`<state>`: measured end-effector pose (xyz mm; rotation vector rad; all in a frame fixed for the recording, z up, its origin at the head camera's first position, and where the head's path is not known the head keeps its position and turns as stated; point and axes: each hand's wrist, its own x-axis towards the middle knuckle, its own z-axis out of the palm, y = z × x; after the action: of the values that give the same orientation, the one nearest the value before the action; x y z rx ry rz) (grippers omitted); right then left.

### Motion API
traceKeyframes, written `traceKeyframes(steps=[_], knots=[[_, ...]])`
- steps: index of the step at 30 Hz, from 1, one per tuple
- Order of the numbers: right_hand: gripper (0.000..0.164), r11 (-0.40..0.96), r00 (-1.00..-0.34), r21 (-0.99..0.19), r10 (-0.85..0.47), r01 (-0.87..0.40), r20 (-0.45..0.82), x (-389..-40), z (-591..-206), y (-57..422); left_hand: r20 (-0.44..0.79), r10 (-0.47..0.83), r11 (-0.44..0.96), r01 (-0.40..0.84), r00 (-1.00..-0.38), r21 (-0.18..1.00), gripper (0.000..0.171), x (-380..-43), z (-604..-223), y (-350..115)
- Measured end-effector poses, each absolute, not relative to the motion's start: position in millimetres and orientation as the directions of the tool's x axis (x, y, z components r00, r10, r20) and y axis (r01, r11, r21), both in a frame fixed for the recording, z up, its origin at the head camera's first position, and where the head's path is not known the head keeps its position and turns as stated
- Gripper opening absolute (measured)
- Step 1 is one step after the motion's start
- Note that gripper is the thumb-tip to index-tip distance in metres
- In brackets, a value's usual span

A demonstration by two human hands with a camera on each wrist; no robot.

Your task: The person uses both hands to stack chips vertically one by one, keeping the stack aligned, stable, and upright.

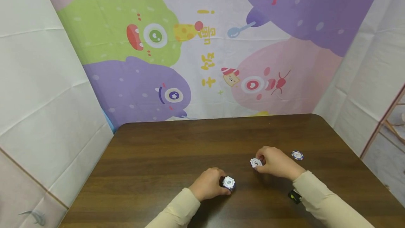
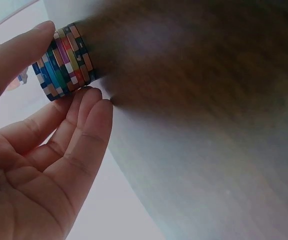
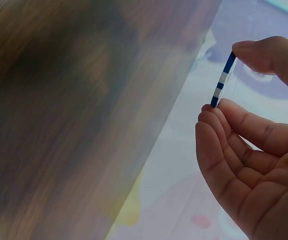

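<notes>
My left hand (image 1: 209,184) grips a short stack of poker chips (image 1: 229,183) at the table, thumb on one side and fingers on the other. In the left wrist view the chip stack (image 2: 65,61) shows several edges in blue, green, red, purple and orange. To the right and a little farther off, my right hand (image 1: 274,163) pinches a single poker chip (image 1: 255,163) by its rim. Its edge (image 3: 223,80) is banded blue and white in the right wrist view. Another poker chip (image 1: 297,155), with a blue and white rim, lies flat beyond the right hand.
The dark wooden table (image 1: 152,157) carries all of this. A cloth with cartoon monsters (image 1: 202,45) hangs behind its far edge, and pale sheets (image 1: 41,62) hang at the sides. A black band with a small device (image 1: 294,197) is on the right wrist.
</notes>
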<state>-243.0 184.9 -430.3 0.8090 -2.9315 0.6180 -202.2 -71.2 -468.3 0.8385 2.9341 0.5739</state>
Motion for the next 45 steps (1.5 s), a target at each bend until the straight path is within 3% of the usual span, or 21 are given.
traceKeyframes(steps=[21, 45], knots=[[0.022, 0.652, -0.74, -0.389, -0.658, -0.651, 0.136, -224.1, -429.6, 131.2, 0.114, 0.527, 0.74, 0.521, -0.842, 0.425, 0.038, -202.7, -466.0, -72.2], [0.023, 0.639, -0.702, -0.361, -0.71, -0.679, 0.064, -221.6, -434.2, 111.9, 0.136, 0.541, 0.724, 0.542, -0.83, 0.425, 0.028, -204.8, -469.1, -72.2]])
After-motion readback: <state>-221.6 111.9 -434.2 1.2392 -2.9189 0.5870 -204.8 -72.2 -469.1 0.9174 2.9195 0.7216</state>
